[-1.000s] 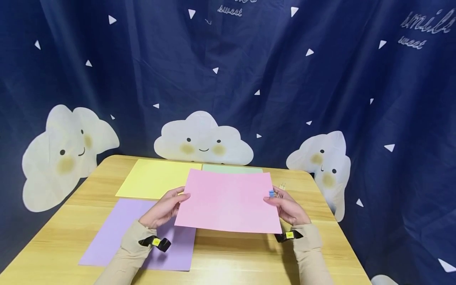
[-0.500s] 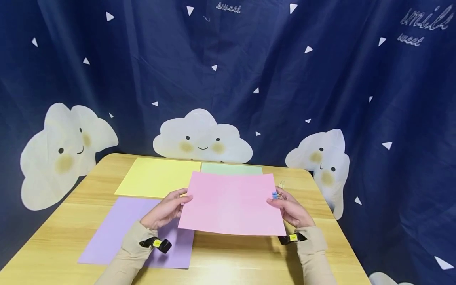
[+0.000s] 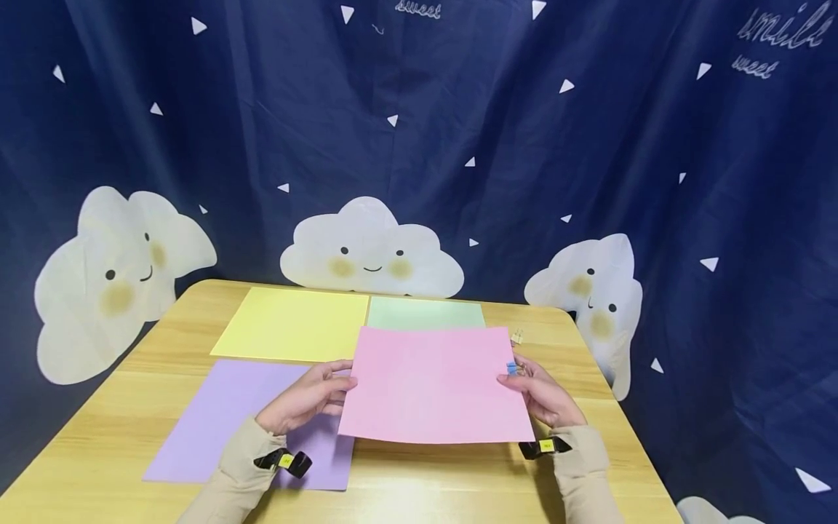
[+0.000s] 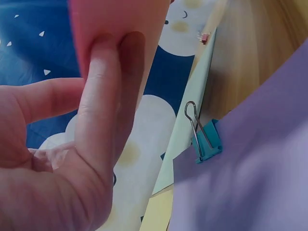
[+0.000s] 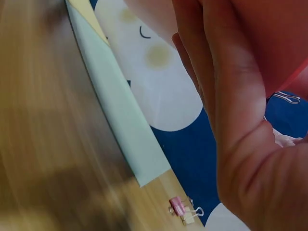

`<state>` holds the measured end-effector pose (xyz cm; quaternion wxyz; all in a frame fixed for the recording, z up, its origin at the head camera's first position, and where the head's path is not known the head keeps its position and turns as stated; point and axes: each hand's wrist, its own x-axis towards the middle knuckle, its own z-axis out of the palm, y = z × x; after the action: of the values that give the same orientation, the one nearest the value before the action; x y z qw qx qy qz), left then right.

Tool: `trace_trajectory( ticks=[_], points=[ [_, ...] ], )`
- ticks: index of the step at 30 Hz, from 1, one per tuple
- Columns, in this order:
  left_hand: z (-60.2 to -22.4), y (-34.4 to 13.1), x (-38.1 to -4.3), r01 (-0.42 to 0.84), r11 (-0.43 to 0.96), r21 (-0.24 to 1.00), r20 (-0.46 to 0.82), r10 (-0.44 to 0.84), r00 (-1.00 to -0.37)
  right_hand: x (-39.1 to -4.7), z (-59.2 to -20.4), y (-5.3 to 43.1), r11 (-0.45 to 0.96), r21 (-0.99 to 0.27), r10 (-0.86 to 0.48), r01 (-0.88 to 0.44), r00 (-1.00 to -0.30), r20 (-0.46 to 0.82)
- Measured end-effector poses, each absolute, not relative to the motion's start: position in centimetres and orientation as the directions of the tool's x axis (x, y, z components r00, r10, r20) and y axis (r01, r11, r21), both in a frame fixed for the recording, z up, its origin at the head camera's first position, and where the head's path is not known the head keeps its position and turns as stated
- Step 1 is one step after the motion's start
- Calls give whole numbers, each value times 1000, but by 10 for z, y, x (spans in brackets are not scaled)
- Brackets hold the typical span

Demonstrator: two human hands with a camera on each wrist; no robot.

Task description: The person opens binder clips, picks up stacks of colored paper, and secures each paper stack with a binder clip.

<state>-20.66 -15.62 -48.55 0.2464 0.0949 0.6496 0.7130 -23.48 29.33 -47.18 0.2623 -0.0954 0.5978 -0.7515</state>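
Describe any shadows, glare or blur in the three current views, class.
Head view: shadow on the table beneath the pink paper, pale glare nearer the bottom; left wrist view: soft shadows across the purple paper; right wrist view: table grain blurred, dark shadow toward lower left.

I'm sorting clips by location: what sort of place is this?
Likely an indoor craft corner: a wooden table, pink paper held above it, and a navy curtain printed with clouds behind.

Pink paper sheet point(image 3: 435, 386) sits lower and further right in head view than a second ago; left hand point(image 3: 308, 398) and right hand point(image 3: 552, 397) shifted with it. More of mint-green sheet point(image 3: 425, 313) exposed beyond its upper edge.
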Motion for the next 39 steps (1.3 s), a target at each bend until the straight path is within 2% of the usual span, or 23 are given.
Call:
trace_trajectory(
  ticks=[23,39],
  points=[
    [-483,-144,-188,-131,124,984,-175,482,-858,-224,-498,315,-110,-942,-501,317,-836,-223],
    [-486,-141,-174,-123,169,978,-200,576,-792,-214,-509,321,-104,-931,-539,351,-806,-244]
  ],
)
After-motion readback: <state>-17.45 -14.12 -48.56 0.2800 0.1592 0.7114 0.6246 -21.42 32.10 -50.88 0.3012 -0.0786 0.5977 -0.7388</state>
